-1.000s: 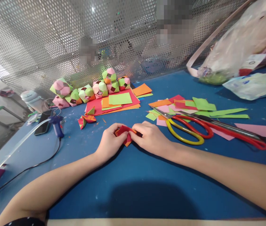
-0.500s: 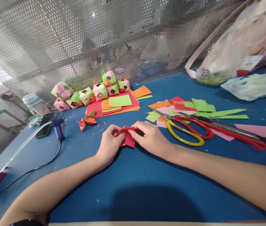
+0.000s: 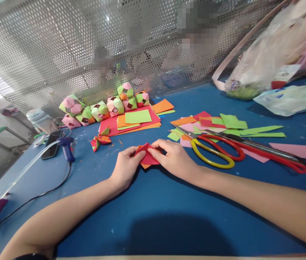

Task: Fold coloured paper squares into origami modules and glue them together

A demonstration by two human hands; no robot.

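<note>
The left hand [image 3: 123, 167] and right hand [image 3: 175, 155] are closely pinching red paper [image 3: 148, 156] between them, above the surface [image 3: 109, 216], its folding seemingly part-done, some shaping left, while finished-looking balls [image 3: 115, 104] are standing beyond.

Left fingers [image 3: 129, 151] and right fingers [image 3: 161, 143] pinch, 2 forearms [image 3: 83, 201] slanting inward.

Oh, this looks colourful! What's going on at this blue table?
A person is holding a small folded red-and-orange paper piece between the left hand and the right hand, thumbs pressed on its front. Behind it lie stacked paper sheets, with pink and green folded paper shapes lined up further back. To the right, scissors lie by paper scraps; to the left, a blue glue gun stands near a phone.
</note>
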